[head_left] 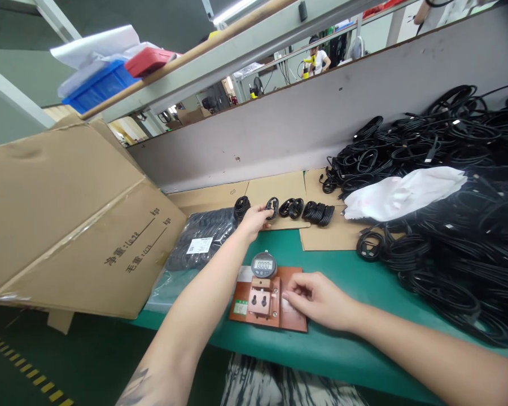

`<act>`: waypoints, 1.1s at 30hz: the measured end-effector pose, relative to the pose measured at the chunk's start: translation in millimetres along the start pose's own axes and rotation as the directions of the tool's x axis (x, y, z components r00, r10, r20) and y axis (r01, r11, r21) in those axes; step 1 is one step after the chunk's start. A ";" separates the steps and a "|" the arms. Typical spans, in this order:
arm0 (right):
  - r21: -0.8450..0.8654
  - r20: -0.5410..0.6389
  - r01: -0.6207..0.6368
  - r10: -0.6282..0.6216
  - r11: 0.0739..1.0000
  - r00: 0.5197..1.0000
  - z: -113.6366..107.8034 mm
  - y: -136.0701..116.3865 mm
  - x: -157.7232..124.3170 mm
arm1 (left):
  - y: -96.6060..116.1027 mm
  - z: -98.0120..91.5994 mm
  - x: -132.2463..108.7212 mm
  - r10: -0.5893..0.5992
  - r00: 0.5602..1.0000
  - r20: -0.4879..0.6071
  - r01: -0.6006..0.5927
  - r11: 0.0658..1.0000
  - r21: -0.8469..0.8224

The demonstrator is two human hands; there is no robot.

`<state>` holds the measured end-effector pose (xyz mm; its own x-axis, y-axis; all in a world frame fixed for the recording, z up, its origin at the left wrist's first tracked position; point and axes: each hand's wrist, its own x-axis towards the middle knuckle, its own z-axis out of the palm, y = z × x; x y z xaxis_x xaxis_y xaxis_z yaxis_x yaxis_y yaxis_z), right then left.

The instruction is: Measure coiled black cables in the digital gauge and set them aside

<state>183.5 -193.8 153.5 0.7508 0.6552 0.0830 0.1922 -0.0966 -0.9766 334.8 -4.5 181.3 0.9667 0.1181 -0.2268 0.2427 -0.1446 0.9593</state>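
My left hand (254,219) reaches forward to a row of small coiled black cables (295,208) laid on a cardboard sheet (279,189); its fingers are closed on one coil (272,207). My right hand (317,297) rests on a brown test fixture (294,320) at the bench's near edge, fingers curled and pinched over its right side; what they hold, if anything, is hidden. The fixture carries a digital dial gauge (263,264) and a copper block (261,299).
A large heap of black cables (457,186) with a white cloth (406,192) fills the right of the green bench (347,270). A bag of cables (198,237) and an open cardboard box (68,214) lie left. A grey partition (322,113) stands behind.
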 end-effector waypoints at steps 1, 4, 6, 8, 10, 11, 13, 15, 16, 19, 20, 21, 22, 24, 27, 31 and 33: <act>-0.002 0.000 0.000 0.000 1.000 1.000 0.1 0.0 0.0 | -0.2 -2.8 -4.8 0.018 1.000 -0.003 -0.018 0.999 -0.033; -0.009 0.004 -0.002 0.002 1.000 1.000 0.2 0.0 0.2 | 1.6 -10.1 -21.8 0.083 0.996 -0.027 -0.086 0.988 -0.127; -0.008 0.013 -0.003 0.003 1.000 1.000 0.2 0.7 0.3 | 5.0 -15.3 -37.1 0.128 0.990 -0.060 -0.137 0.973 -0.185; -0.009 0.017 0.000 0.000 1.000 1.000 0.4 2.4 0.3 | 8.9 -21.7 -56.7 0.163 0.983 -0.084 -0.178 0.955 -0.238; -0.019 0.016 0.007 -0.007 1.000 1.000 0.7 4.6 0.1 | 11.1 -28.6 -80.6 0.177 0.982 -0.069 -0.190 0.931 -0.311; -0.030 0.014 0.009 -0.009 0.999 1.000 0.8 5.6 0.0 | 10.9 -31.9 -93.6 0.172 0.984 -0.047 -0.177 0.918 -0.355; -0.057 0.012 0.005 -0.004 0.998 1.000 1.1 6.6 -0.2 | 7.5 -36.8 -120.4 0.145 0.989 0.000 -0.130 0.892 -0.434; -0.081 0.013 -0.007 0.008 0.997 1.000 1.2 5.7 -0.6 | 0.7 -39.0 -145.9 0.113 0.994 0.005 -0.098 0.882 -0.461; -0.089 0.012 -0.013 0.014 0.996 1.000 1.2 4.7 -0.9 | -3.3 -39.1 -157.5 0.102 0.995 -0.014 -0.097 0.887 -0.451; -0.115 0.012 -0.028 0.029 0.993 0.999 0.8 0.8 -2.5 | -13.9 -36.3 -186.8 0.079 0.995 -0.067 -0.100 0.907 -0.410; -0.123 0.013 -0.031 0.033 0.992 0.999 0.7 -0.3 -3.0 | -16.3 -35.0 -194.7 0.074 0.995 -0.073 -0.097 0.911 -0.400; -0.128 0.013 -0.035 0.037 0.991 0.999 0.5 -1.1 -3.5 | -18.1 -33.7 -201.8 0.071 0.995 -0.071 -0.094 0.914 -0.396; -0.130 0.014 -0.036 0.038 0.991 0.999 0.3 -1.6 -3.9 | -19.2 -32.6 -208.2 0.071 0.995 -0.065 -0.091 0.913 -0.398; -0.132 0.008 -0.036 0.037 0.991 0.999 0.0 -1.9 -4.3 | -20.1 -30.7 -218.9 0.064 0.997 -0.042 -0.076 0.904 -0.421; -0.141 0.003 -0.029 0.030 0.990 1.000 -0.1 -1.2 -4.5 | -19.3 -28.7 -230.5 0.042 0.999 -0.018 -0.045 0.875 -0.482; -0.138 0.014 -0.037 0.039 0.990 0.999 0.4 0.3 -4.7 | -17.8 -26.3 -239.0 0.028 0.999 -0.025 -0.037 0.857 -0.513; -0.139 0.018 -0.040 0.043 0.989 0.999 0.6 1.0 -4.7 | -18.0 -24.9 -241.4 0.044 0.998 -0.034 -0.055 0.862 -0.504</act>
<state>179.8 -196.5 152.0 0.7472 0.6635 0.0371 0.2476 -0.2261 -0.9421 95.0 -5.9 222.9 0.9732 0.1446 -0.1788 0.1158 0.3636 0.9243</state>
